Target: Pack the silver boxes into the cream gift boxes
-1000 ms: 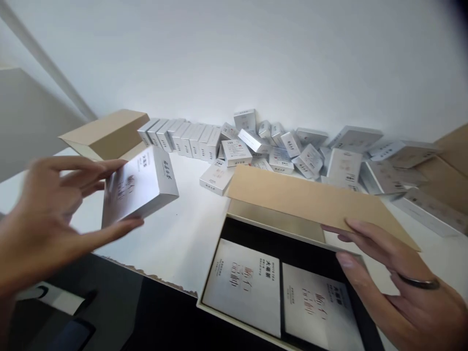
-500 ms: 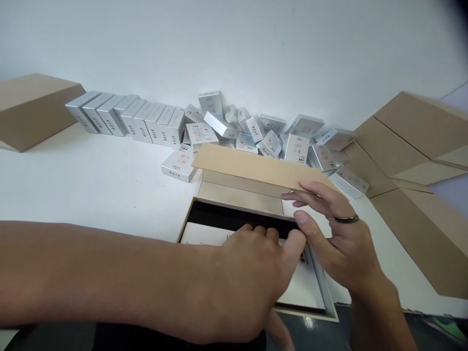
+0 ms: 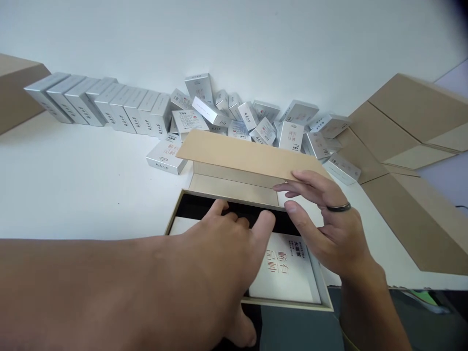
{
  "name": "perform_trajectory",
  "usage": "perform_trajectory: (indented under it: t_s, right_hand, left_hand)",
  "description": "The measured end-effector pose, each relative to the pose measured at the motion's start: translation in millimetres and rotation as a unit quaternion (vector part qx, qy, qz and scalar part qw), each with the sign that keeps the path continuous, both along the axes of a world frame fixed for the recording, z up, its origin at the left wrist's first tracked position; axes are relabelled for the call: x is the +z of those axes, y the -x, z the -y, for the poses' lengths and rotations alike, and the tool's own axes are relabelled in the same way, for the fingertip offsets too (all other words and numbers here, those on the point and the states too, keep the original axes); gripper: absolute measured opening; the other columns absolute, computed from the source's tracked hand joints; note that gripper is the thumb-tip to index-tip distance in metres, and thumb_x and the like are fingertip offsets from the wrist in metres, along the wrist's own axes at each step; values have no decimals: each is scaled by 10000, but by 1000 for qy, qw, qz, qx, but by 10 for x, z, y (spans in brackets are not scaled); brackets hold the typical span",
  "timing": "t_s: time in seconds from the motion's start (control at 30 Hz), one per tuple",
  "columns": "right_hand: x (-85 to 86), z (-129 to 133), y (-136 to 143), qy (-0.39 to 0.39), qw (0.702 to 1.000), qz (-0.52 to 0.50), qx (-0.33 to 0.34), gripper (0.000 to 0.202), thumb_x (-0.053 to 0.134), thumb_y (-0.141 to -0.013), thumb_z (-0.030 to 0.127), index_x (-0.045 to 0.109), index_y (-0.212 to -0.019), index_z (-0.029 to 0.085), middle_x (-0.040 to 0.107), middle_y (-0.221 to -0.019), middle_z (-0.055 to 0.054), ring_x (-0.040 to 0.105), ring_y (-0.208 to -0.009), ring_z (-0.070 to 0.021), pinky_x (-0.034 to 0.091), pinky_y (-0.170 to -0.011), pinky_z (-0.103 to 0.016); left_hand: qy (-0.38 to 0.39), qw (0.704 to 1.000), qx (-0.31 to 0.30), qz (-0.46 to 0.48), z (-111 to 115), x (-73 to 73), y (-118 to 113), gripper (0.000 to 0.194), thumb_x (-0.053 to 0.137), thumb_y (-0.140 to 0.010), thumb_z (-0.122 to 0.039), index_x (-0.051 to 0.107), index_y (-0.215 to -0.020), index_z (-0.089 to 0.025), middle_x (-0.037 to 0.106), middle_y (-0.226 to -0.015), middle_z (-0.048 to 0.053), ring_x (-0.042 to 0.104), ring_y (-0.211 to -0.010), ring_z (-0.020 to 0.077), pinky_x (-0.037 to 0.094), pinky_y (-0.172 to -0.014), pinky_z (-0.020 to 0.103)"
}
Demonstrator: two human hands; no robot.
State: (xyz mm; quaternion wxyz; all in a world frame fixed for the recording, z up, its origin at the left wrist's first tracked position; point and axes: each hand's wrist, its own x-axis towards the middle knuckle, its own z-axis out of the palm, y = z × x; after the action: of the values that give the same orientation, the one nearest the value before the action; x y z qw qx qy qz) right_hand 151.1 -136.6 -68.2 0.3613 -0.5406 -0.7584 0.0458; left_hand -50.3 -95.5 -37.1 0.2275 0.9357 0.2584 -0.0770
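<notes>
An open gift box (image 3: 292, 303) with a black inside holds white printed boxes (image 3: 285, 273). My left hand (image 3: 219, 258) reaches palm down into it, fingers and thumb spread over the contents; its fingertips are partly hidden, and no object shows in its grasp. At the right, my right hand (image 3: 329, 224), with a dark ring, holds the edge of the raised tan lid (image 3: 248, 156) with its fingers. Its thumb is apart from the lid, close to the box's back right corner.
Silver-white small boxes stand in a row (image 3: 120, 107) at the back left. More lie in a loose pile (image 3: 263, 129) behind the lid. Brown cardboard pieces (image 3: 413, 146) stand at the right, and another brown box (image 3: 18, 92) is at the far left.
My left hand has shifted left inside the box and its fingers have spread, uncovering red print on a white box. My right hand remains at the lid. The view has shifted slightly.
</notes>
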Motion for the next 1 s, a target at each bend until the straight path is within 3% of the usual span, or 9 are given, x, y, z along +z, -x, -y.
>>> perform_trajectory:
  t_s: [0.2, 0.27, 0.33, 0.47, 0.6, 0.7, 0.8, 0.9, 1.0]
  right_hand:
    - [123, 219, 14, 45, 998, 31, 19, 512, 551, -989, 232, 355, -1460, 280, 641, -1232, 10, 647, -1033, -145, 532, -946, -299]
    - [216, 309, 31, 26, 996, 64, 49, 428, 564, -985, 279, 437, -1392, 252, 610, -1285, -4, 600, -1134, -165, 509, -999, -307]
    - [297, 354, 68, 64, 986, 108, 114, 450, 587, -971, 408, 441, -1367, 252, 571, -1339, -3, 516, -1251, -178, 472, -1063, -317]
    - [325, 313, 199, 223, 915, 265, 209, 749, 666, -830, 684, 420, -1412, 282, 428, -1484, -53, 379, -1377, -261, 423, -1122, -437]
    - [281, 218, 327, 316, 867, 330, 201, 580, 746, -806, 484, 562, -1299, 238, 417, -1462, -136, 453, -1289, -375, 542, -940, -512]
    - [296, 136, 360, 294, 860, 357, 214, 435, 725, -772, 352, 633, -1170, 203, 530, -1288, -156, 526, -1157, -375, 536, -918, -561]
    - [289, 68, 337, 270, 866, 359, 220, 326, 717, -731, 292, 650, -1043, 229, 576, -1111, -104, 561, -1040, -328, 549, -890, -563]
    - [204, 48, 269, 205, 897, 332, 210, 404, 763, -688, 269, 641, -1073, 258, 556, -1214, -87, 583, -1069, -298, 594, -852, -480]
    - [81, 79, 94, 58, 925, 311, 209, 673, 855, -594, 400, 632, -1202, 214, 466, -1413, -162, 600, -1107, -358, 616, -801, -462]
  left_hand:
    - [52, 997, 37, 35, 12, -90, 137, 715, 832, -545, -293, 493, -1168, -197, 657, -1146, 114, 637, -1044, 335, 488, -942, 479]
    - [35, 998, 39, 33, 46, -124, 229, 677, 829, -554, -284, 527, -1155, -201, 644, -1211, 134, 618, -1108, 367, 492, -949, 508]
    - [-5, 999, 33, 42, 104, -209, 362, 716, 822, -571, -281, 533, -1223, -215, 612, -1308, 165, 578, -1195, 419, 469, -981, 567]
    - [-94, 991, 49, 87, 242, -456, 621, 883, 733, -640, -213, 370, -1440, -301, 500, -1468, 174, 505, -1298, 461, 368, -1059, 667]
    - [-124, 989, 35, 76, 269, -487, 646, 862, 654, -708, -197, 291, -1487, -268, 516, -1436, 207, 524, -1271, 465, 373, -1036, 688]
    - [-119, 992, 18, 48, 202, -359, 551, 851, 693, -723, -283, 303, -1471, -168, 550, -1356, 269, 547, -1204, 495, 409, -979, 698]
    - [-94, 994, 32, 43, 99, -251, 453, 793, 705, -749, -316, 343, -1432, -140, 575, -1311, 239, 550, -1196, 442, 420, -1007, 639]
    - [-49, 996, 49, 56, 19, -200, 399, 674, 722, -745, -328, 447, -1327, -128, 596, -1261, 192, 573, -1139, 378, 452, -997, 564]
    - [-27, 993, 39, 107, 51, -123, 442, 689, 786, -705, -357, 486, -1272, -107, 562, -1317, 186, 520, -1209, 368, 405, -1061, 548]
